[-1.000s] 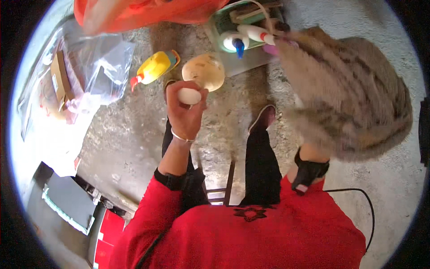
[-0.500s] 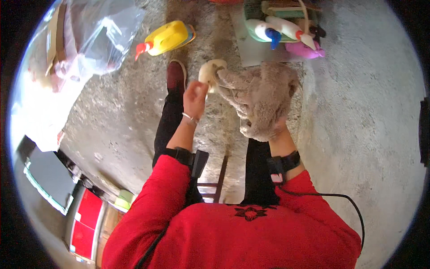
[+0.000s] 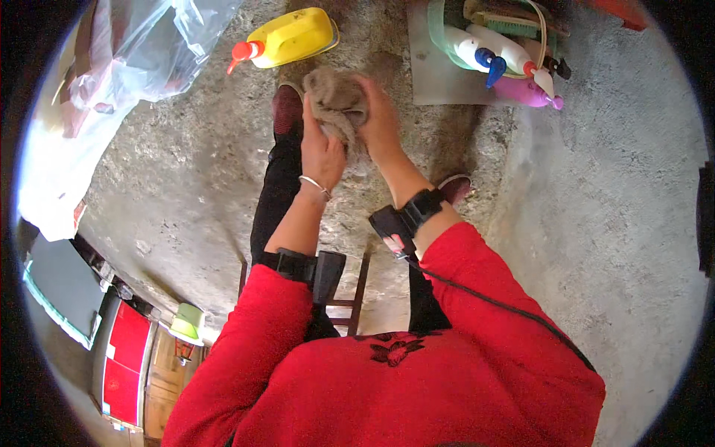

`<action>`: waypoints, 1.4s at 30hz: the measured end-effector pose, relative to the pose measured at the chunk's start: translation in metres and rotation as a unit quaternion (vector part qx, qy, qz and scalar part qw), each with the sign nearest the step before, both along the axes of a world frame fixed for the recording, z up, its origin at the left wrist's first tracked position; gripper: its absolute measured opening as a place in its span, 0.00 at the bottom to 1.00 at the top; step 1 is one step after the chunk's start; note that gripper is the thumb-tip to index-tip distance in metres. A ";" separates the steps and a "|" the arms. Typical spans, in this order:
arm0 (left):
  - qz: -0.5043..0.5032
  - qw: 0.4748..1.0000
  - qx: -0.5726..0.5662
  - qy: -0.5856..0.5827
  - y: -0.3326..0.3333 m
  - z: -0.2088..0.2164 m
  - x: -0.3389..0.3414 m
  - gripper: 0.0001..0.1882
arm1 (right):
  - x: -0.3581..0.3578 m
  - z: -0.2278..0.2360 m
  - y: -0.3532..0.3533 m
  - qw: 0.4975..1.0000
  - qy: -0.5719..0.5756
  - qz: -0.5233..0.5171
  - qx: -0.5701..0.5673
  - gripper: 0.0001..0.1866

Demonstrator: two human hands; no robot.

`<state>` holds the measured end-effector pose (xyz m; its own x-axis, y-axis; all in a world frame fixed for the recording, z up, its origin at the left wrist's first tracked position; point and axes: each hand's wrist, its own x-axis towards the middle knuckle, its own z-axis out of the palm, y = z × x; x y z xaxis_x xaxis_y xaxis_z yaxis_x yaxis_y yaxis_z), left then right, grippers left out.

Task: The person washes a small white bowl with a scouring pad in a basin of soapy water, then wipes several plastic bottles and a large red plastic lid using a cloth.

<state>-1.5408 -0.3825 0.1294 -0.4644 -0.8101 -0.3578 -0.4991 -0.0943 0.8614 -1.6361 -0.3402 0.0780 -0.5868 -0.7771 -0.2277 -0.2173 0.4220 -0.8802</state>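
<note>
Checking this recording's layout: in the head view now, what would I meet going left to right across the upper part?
Clear plastic bag, yellow bottle with red cap, grey-brown cloth, right hand, blue bottle nozzle, pink bottle.

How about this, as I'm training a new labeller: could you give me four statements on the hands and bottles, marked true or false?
1. The left hand and right hand both hold the grey-brown cloth. True.
2. The pale bracelet is on the right wrist. False: the pale bracelet is on the left.
3. The yellow bottle lies left of the white bottles. True.
4. The yellow bottle's cap is blue. False: the cap is red.
</note>
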 end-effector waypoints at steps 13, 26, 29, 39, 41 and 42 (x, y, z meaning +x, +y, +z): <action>0.166 0.960 0.213 0.069 0.014 -0.008 -0.026 0.30 | -0.004 -0.038 0.063 0.954 -0.123 -0.259 0.086 0.21; -0.139 0.987 -0.007 -0.086 0.022 0.003 -0.050 0.37 | -0.078 -0.021 0.024 0.972 0.052 0.021 0.226 0.20; -0.137 0.981 -0.108 -0.088 0.020 0.004 -0.039 0.43 | -0.059 0.010 0.028 0.984 0.038 0.107 0.136 0.20; -0.061 0.992 -0.051 -0.099 0.026 -0.008 -0.037 0.40 | -0.051 -0.058 0.041 0.978 0.033 -0.103 0.178 0.17; 0.046 0.993 0.037 -0.103 0.035 -0.010 -0.048 0.30 | -0.021 -0.075 0.087 0.934 -0.125 -0.297 0.152 0.19; 0.042 0.993 0.040 -0.100 0.039 -0.011 -0.053 0.30 | 0.000 -0.083 0.107 0.889 -0.241 -0.361 0.147 0.20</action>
<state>-1.5933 -0.3432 0.1185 -0.3093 -0.8084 -0.5008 -0.6474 -0.2067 0.7335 -1.6362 -0.2337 -0.0055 -0.6875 -0.1037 -0.7188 0.5758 0.5252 -0.6265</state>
